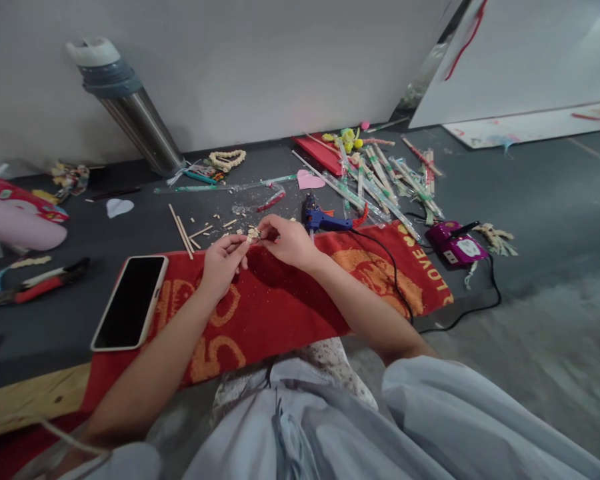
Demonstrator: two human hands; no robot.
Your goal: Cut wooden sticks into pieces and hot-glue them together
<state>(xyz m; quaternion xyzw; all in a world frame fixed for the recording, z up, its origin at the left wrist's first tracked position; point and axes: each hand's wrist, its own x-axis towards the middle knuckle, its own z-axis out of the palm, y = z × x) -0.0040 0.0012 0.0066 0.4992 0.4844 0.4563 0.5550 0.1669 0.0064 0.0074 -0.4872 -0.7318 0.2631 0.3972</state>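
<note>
My left hand [223,259] is closed, pinching a small pale piece that looks built from short wooden bits [253,236]. My right hand [287,241] meets it from the other side, thumb and fingers pressed together at the piece's edge; exactly what they grip is too small to make out. Both hands are above the far edge of a red towel [280,313]. Beyond them lie cut wooden bits and crumbs [229,223], with thin wooden sticks [181,230] to the left. A blue glue gun [330,221] rests just right of my right hand.
A phone [130,303] lies on the towel's left end, with red-handled pliers [45,283] farther left. A steel flask [135,107] stands by the back panel. Wrapped sticks [380,177] are heaped at the right, near a purple box [455,243] with a black cord [497,287].
</note>
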